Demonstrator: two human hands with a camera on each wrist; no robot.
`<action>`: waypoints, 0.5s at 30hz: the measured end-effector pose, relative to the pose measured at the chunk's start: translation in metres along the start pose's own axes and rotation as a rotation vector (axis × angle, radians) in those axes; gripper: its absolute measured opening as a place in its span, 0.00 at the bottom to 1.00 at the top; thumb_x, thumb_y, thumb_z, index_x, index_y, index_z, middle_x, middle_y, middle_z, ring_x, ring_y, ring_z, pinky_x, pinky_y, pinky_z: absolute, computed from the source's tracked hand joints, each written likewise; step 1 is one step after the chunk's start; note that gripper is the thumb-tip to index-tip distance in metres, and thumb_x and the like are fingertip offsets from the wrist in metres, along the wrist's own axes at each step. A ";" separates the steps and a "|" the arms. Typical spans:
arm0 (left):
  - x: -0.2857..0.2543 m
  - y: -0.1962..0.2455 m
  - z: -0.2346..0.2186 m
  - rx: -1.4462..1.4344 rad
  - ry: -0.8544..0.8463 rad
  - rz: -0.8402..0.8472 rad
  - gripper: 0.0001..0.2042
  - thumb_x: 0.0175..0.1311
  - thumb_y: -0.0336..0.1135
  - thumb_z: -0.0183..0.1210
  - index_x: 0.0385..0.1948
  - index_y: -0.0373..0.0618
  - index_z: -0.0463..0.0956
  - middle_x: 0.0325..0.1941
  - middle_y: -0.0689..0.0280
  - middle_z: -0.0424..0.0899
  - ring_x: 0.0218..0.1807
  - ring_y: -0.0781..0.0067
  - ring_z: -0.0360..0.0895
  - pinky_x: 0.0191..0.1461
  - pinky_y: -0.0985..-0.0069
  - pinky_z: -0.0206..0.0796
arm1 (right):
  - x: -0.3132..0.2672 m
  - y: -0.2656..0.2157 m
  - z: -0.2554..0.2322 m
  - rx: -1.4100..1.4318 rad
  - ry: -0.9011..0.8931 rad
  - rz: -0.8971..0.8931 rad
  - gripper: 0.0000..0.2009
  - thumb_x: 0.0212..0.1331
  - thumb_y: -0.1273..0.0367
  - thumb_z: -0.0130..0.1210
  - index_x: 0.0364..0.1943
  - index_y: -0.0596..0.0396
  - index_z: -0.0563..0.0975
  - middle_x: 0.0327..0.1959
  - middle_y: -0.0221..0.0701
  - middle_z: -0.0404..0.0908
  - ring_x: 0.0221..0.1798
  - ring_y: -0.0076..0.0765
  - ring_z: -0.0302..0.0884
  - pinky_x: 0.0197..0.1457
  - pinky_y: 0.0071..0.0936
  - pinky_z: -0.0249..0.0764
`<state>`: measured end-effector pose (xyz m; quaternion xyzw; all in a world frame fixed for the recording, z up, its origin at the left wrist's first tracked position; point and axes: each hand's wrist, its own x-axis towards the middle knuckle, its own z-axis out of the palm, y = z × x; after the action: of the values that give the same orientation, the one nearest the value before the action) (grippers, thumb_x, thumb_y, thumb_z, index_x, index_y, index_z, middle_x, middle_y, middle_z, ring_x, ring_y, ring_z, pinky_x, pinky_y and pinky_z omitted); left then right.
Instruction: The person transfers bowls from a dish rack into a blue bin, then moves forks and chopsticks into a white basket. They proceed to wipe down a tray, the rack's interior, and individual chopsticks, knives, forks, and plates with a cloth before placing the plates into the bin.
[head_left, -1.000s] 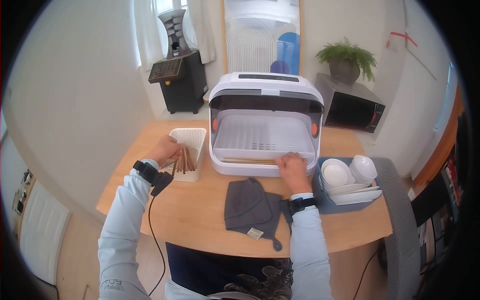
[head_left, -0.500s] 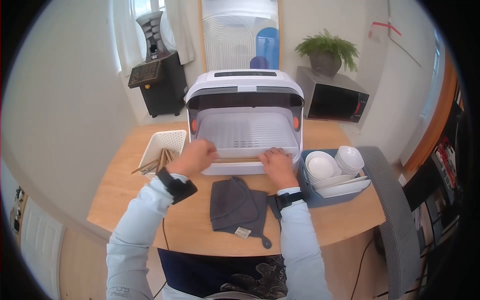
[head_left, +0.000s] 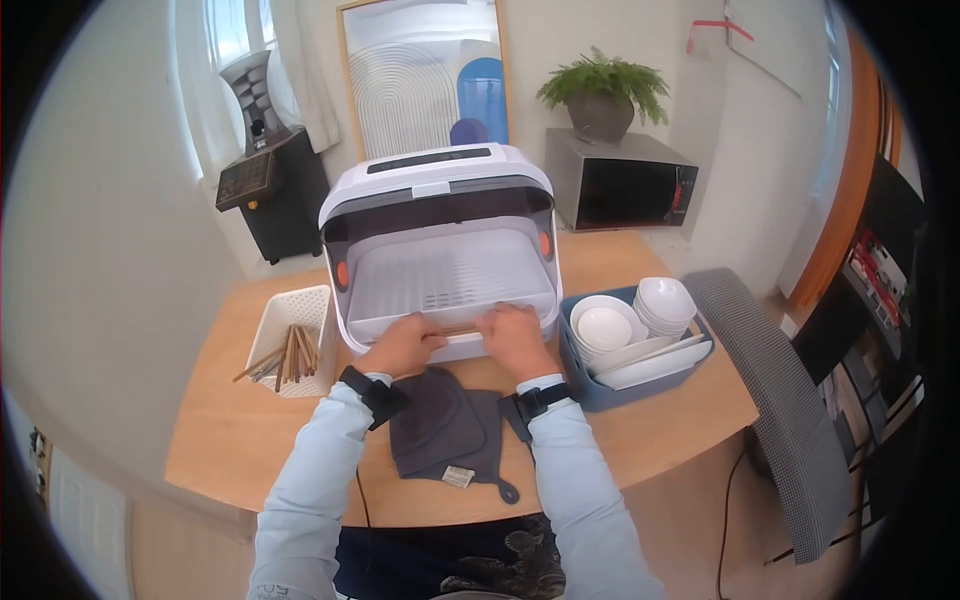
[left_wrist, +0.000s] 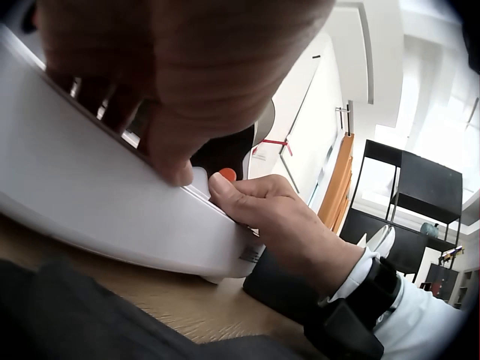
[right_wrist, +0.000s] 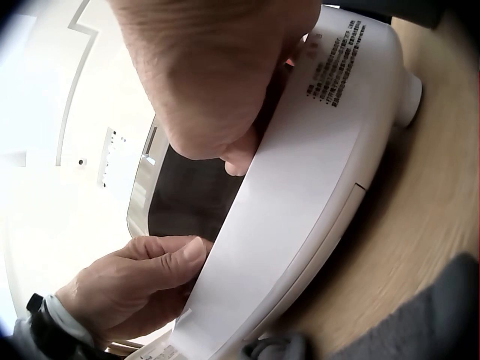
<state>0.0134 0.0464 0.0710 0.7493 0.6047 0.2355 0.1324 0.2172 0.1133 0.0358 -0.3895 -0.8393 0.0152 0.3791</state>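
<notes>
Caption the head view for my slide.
Left hand and right hand at the front of an open white plastic cabinet.

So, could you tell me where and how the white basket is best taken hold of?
Probably by the white basket's far rim, fingers coming from above, thumb inside: some chopsticks stick out over its near left edge, while the far rim stands free.

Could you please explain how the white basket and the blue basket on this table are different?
The white basket stands left of the white appliance; the blue basket stands right of it. The white basket holds thin brown sticks, while the blue basket holds white bowls and plates, which rise above its rim. Both are open on top.
</notes>
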 end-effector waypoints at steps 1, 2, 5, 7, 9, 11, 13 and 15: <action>0.002 -0.006 0.003 -0.028 0.013 0.002 0.11 0.61 0.37 0.60 0.38 0.38 0.82 0.39 0.49 0.82 0.44 0.48 0.78 0.50 0.64 0.68 | 0.000 -0.001 -0.002 -0.008 -0.009 0.010 0.16 0.62 0.60 0.50 0.24 0.57 0.81 0.30 0.38 0.81 0.38 0.47 0.78 0.47 0.47 0.65; 0.003 -0.008 0.003 -0.057 0.027 0.004 0.12 0.61 0.37 0.59 0.38 0.38 0.82 0.39 0.49 0.82 0.44 0.48 0.78 0.49 0.64 0.68 | 0.000 -0.001 -0.003 -0.007 -0.033 0.030 0.16 0.62 0.60 0.50 0.25 0.57 0.81 0.31 0.38 0.81 0.39 0.47 0.78 0.48 0.48 0.65; 0.006 -0.012 0.003 -0.091 -0.014 -0.009 0.13 0.63 0.39 0.58 0.39 0.37 0.81 0.39 0.48 0.82 0.43 0.47 0.78 0.49 0.65 0.68 | 0.001 0.003 -0.007 -0.003 -0.071 0.060 0.16 0.61 0.61 0.50 0.25 0.56 0.82 0.32 0.38 0.82 0.41 0.46 0.78 0.49 0.49 0.65; 0.008 -0.011 0.004 -0.028 -0.006 -0.008 0.14 0.64 0.40 0.58 0.39 0.37 0.80 0.39 0.48 0.82 0.44 0.48 0.78 0.49 0.65 0.68 | 0.000 0.004 -0.004 0.017 -0.051 0.054 0.15 0.61 0.61 0.50 0.25 0.56 0.82 0.33 0.37 0.82 0.44 0.46 0.77 0.50 0.50 0.64; 0.007 -0.010 0.005 -0.001 0.028 -0.011 0.14 0.64 0.40 0.58 0.39 0.36 0.80 0.39 0.48 0.82 0.44 0.48 0.78 0.49 0.65 0.68 | -0.001 0.005 -0.003 0.000 -0.019 0.068 0.15 0.61 0.61 0.50 0.25 0.55 0.82 0.33 0.37 0.82 0.45 0.45 0.77 0.50 0.51 0.64; 0.004 -0.008 0.007 -0.010 0.086 -0.016 0.14 0.64 0.41 0.58 0.38 0.35 0.80 0.39 0.48 0.82 0.44 0.48 0.78 0.49 0.64 0.68 | -0.001 0.006 -0.003 -0.025 -0.034 0.075 0.15 0.61 0.62 0.50 0.25 0.55 0.82 0.33 0.36 0.82 0.46 0.44 0.76 0.51 0.51 0.63; 0.004 -0.016 0.011 0.007 0.103 0.014 0.15 0.63 0.41 0.58 0.37 0.35 0.80 0.39 0.49 0.82 0.44 0.48 0.78 0.49 0.64 0.69 | 0.000 0.006 -0.005 -0.055 -0.093 0.078 0.14 0.61 0.62 0.49 0.26 0.55 0.82 0.34 0.36 0.82 0.46 0.44 0.76 0.51 0.51 0.63; 0.004 -0.017 0.011 0.017 0.115 0.037 0.15 0.63 0.40 0.59 0.37 0.35 0.80 0.39 0.49 0.82 0.43 0.48 0.78 0.49 0.64 0.69 | 0.001 0.005 -0.008 -0.071 -0.129 0.067 0.14 0.60 0.62 0.49 0.28 0.56 0.82 0.35 0.36 0.82 0.47 0.43 0.76 0.51 0.50 0.63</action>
<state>0.0050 0.0549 0.0541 0.7466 0.5993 0.2755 0.0869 0.2258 0.1152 0.0405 -0.4289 -0.8484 0.0230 0.3093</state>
